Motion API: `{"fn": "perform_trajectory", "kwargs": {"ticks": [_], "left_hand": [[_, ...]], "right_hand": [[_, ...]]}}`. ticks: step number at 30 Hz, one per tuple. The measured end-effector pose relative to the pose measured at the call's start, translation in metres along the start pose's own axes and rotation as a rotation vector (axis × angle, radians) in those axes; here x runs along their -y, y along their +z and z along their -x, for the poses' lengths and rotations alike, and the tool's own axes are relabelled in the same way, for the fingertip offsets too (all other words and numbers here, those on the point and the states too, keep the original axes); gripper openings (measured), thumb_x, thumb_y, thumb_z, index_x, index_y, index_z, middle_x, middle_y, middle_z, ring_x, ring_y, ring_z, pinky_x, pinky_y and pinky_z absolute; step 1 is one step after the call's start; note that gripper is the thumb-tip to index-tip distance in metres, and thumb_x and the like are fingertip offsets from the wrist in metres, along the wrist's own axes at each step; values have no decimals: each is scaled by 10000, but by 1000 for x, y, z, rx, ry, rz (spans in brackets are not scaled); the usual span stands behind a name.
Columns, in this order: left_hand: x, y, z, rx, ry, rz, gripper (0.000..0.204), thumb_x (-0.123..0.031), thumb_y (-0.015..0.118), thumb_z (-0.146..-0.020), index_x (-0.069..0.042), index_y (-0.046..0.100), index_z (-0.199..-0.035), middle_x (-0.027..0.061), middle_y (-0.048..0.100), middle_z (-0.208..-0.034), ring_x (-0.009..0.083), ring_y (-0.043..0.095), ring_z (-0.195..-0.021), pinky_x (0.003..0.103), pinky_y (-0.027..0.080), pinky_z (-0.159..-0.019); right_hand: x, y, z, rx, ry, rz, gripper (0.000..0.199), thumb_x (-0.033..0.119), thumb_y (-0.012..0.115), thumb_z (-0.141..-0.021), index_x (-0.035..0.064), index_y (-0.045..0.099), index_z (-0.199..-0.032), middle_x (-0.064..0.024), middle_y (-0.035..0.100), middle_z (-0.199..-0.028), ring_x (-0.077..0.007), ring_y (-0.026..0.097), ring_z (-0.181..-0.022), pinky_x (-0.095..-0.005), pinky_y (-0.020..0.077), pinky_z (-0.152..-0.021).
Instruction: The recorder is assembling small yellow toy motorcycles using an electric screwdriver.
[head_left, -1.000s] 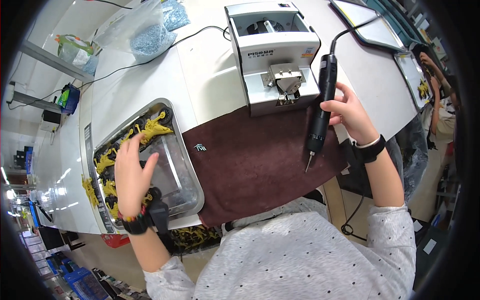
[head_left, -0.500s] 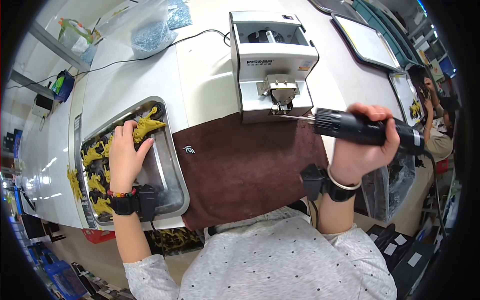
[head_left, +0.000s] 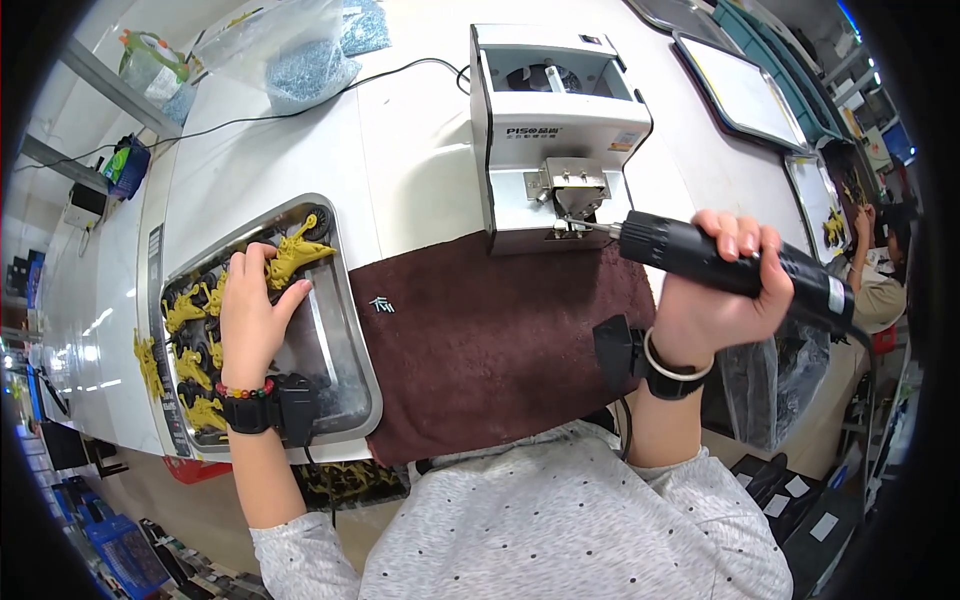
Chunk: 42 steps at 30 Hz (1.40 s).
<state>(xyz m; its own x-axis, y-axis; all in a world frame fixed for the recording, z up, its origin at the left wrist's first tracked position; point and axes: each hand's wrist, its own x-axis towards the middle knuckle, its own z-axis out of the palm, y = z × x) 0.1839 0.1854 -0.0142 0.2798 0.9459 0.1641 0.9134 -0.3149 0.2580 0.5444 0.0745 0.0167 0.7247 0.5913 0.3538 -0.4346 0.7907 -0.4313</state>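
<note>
My right hand (head_left: 720, 290) is wrapped round a black electric screwdriver (head_left: 700, 255), held nearly level above the right of the brown cloth (head_left: 480, 340). Its thin bit reaches left to the metal outlet at the front of a silver screw feeder (head_left: 560, 215). My left hand (head_left: 253, 315) lies over the metal tray (head_left: 345, 400), thumb and fingers apart, fingertips curled down among yellow and black toy motorcycles (head_left: 190, 365). One yellow toy motorcycle (head_left: 298, 255) with a black wheel lies beside the index finger and thumb; the fingertips' contact is partly hidden.
Several small silvery pieces (head_left: 382, 304) lie on the cloth. A clear bag of bluish bits (head_left: 305, 75) and a black cable stand behind. Another yellow toy (head_left: 148, 365) rests left of the tray. At far right, a co-worker (head_left: 880, 270) sits near a tray with yellow parts.
The screwdriver has moved slightly left and up relative to the feeder, its bit now at the feeder outlet. The view has shifted a little. My left hand stays on the tray.
</note>
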Motion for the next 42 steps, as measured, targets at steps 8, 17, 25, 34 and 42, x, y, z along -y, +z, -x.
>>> {"fn": "perform_trajectory", "kwargs": {"ticks": [8,17,25,34,42], "left_hand": [[-2,0,0,12,-20,18,434,-237,718,-764,-23,483,-1061,160,516,-970,364,534,-907,413,441,-763],[-2,1,0,7,-14,16,431,-235,717,-763,-19,481,-1053,159,512,-968,365,533,-906,414,440,-760],[-4,0,0,0,13,-4,388,-202,696,-773,-6,492,-1038,164,517,-963,366,533,-915,416,439,-765],[-17,-23,8,-109,29,3,240,-162,524,-902,1,551,-1076,161,548,-965,338,525,-931,399,409,-822],[-113,-31,53,-82,233,64,387,-122,642,-774,-46,550,-1141,142,508,-976,305,491,-907,401,408,-803]], "right_hand": [[-10,8,-9,-27,20,-62,84,198,546,-803,119,519,-799,-19,535,-753,-143,502,-672,-347,379,-782],[-9,3,2,-49,-36,75,91,193,536,-802,142,464,-783,-17,516,-756,-146,496,-667,-353,366,-765],[23,0,4,-40,83,-65,94,172,548,-814,108,486,-782,-1,503,-722,-121,491,-650,-301,397,-728],[20,-14,-6,-18,46,9,284,248,523,-894,106,542,-1139,-6,503,-721,-126,478,-650,-337,389,-749],[19,0,-25,242,27,25,325,319,462,-949,162,465,-1234,-5,470,-705,-129,449,-636,-356,363,-703]]}}
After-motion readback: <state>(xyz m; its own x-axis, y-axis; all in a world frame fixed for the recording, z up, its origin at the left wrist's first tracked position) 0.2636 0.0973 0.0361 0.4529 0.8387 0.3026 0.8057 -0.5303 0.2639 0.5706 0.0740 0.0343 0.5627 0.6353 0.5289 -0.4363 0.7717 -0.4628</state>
